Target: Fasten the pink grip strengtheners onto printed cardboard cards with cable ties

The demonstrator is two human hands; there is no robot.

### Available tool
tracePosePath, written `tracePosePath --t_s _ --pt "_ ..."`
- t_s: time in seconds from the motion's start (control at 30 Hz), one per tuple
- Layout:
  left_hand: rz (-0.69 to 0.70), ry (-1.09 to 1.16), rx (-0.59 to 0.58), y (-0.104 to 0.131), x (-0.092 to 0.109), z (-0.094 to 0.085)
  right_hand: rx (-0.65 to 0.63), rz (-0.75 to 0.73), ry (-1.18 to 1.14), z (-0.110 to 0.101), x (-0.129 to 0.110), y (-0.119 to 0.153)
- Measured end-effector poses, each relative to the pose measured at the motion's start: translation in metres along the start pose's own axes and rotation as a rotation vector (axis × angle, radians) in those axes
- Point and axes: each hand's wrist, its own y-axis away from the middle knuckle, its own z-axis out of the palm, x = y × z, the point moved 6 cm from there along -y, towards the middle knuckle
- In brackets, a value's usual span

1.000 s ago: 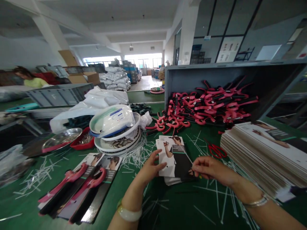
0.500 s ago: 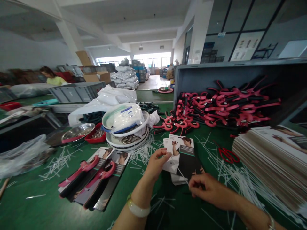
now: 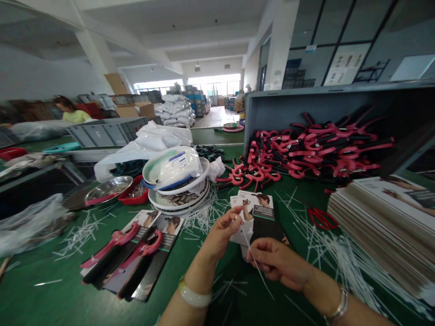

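Observation:
A thin white cable tie (image 3: 264, 282) runs between my hands, its tail slanting down to the right. My left hand (image 3: 221, 233) pinches its upper end between thumb and fingertips. Lower down, the fingers of my right hand (image 3: 279, 262) close on the same strip. Just beyond both hands lies a small stack of printed cardboard cards (image 3: 268, 226), partly hidden by them. On the left, a pair of pink-and-black clamps (image 3: 127, 258) rests on two similar cards.
A tipped grey crate (image 3: 331, 97) spills many pink-and-black clamps at the back right. A tall card stack (image 3: 374, 231), red scissors (image 3: 322, 218) and loose ties (image 3: 353, 262) lie right. Stacked bowls (image 3: 178, 203) and a red tray (image 3: 136, 197) stand left. Another person (image 3: 74, 115) is far left.
My right hand has moved left and up along the cable tie, closer to my left hand. The tie's tail now hangs out below it. My left hand has barely moved.

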Motion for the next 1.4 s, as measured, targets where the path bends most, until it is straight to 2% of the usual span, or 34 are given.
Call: tracePosePath --t_s 0.1,0.23,0.27,0.33,0.43,0.57,0.73,1.0,1.1,1.2,1.4 --pt "-0.004 -0.100 0.043 -0.002 0.000 -0.008 0.053 -0.055 0.002 -0.003 -0.006 -0.002" --pt "-0.134 -0.549 0.282 -0.005 -0.014 -0.044 0.374 -0.235 0.196 -0.027 -0.030 0.004" --pt "-0.177 -0.620 0.311 -0.005 -0.019 -0.051 0.448 -0.273 0.235 -0.032 -0.034 0.006" --pt "-0.275 -0.645 0.278 -0.005 -0.031 -0.056 0.554 -0.326 0.301 -0.038 -0.039 0.008" --pt "-0.409 -0.563 0.182 -0.002 -0.042 -0.047 0.683 -0.399 0.399 -0.040 -0.039 0.010" --pt "-0.522 -0.312 0.066 0.005 -0.044 -0.021 0.785 -0.488 0.491 -0.041 -0.034 0.014" --pt "-0.510 -0.074 0.013 0.007 -0.048 0.005 0.868 -0.553 0.551 -0.047 -0.034 0.026" --pt "-0.459 0.120 0.038 0.009 -0.049 0.028 0.939 -0.493 0.545 -0.059 -0.030 0.027" --pt "-0.483 0.241 0.015 0.012 -0.051 0.039 0.999 -0.485 0.443 -0.070 -0.023 0.026" --pt "-0.526 0.277 0.060 0.014 -0.057 0.045 1.016 -0.450 0.245 -0.080 -0.015 0.026" --pt "-0.414 0.267 0.329 0.005 -0.069 0.041 0.943 -0.319 0.121 -0.087 -0.015 0.023"
